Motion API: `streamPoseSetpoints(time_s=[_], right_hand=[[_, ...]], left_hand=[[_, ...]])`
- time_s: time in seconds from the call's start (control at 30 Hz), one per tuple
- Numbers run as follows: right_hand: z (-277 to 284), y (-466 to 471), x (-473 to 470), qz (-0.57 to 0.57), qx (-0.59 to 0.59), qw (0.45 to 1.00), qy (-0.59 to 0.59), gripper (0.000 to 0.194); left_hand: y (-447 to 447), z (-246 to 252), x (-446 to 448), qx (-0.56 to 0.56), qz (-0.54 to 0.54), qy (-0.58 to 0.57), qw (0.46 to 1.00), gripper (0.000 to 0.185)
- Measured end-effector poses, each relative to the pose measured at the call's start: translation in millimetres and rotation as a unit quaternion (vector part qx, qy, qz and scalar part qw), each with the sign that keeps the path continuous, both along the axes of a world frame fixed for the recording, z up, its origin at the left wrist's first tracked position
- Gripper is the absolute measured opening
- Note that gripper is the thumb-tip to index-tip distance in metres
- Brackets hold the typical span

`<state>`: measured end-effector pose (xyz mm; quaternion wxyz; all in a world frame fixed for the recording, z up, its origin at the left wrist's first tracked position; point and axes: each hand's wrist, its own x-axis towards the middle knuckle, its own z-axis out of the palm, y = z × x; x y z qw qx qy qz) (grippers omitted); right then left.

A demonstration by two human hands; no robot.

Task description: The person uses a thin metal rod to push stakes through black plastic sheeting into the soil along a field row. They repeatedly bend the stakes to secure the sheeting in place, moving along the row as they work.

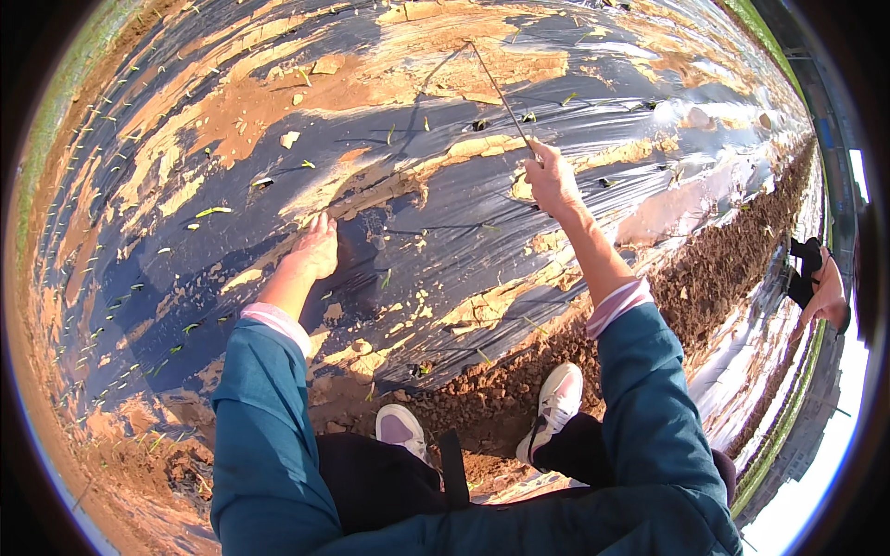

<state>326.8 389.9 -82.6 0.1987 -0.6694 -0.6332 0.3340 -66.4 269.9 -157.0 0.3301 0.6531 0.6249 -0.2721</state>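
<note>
My right hand [553,179] is closed around the near end of a thin dark rod [499,92], which slants up and away over the black plastic mulch film [445,201]. The rod's far tip is near a patch of dried soil. Lower and to the left, my left hand [317,247] is held over the film with its fingers stretched out, and I see nothing in it. Small green seedlings stand in holes in the film, one [391,133] between and beyond my hands, another [386,279] nearer my feet. Whether the left fingertips touch the film I cannot tell.
My shoes [556,399] stand in a furrow of loose brown soil [480,389] along the film's near edge. Crusted soil [487,306] lies in patches on the film. At the far right another person [827,285] bends over beside more film-covered ground. Grass [42,153] borders the far left.
</note>
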Motion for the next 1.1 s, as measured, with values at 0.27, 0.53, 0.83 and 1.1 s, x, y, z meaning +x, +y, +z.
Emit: streamPoseSetpoints(time_s=[0.27, 0.53, 0.83, 1.1], right_hand=[[19, 21, 11, -0.006, -0.024, 0.999, 0.024, 0.051], [21, 17, -7, -0.122, -0.12, 0.959, 0.228, 0.055], [7, 8, -21, -0.152, -0.122, 0.924, 0.33, 0.058], [11, 23, -15, -0.16, -0.138, 0.922, 0.324, 0.052]], left_hand=[[1, 0, 3, -0.002, -0.025, 0.024, 0.999, 0.082], [2, 3, 3, -0.018, -0.024, 0.018, 0.999, 0.081], [1, -2, 2, -0.017, 0.036, -0.023, 0.999, 0.072], [0, 0, 4, -0.022, 0.005, 0.006, 1.0, 0.072]])
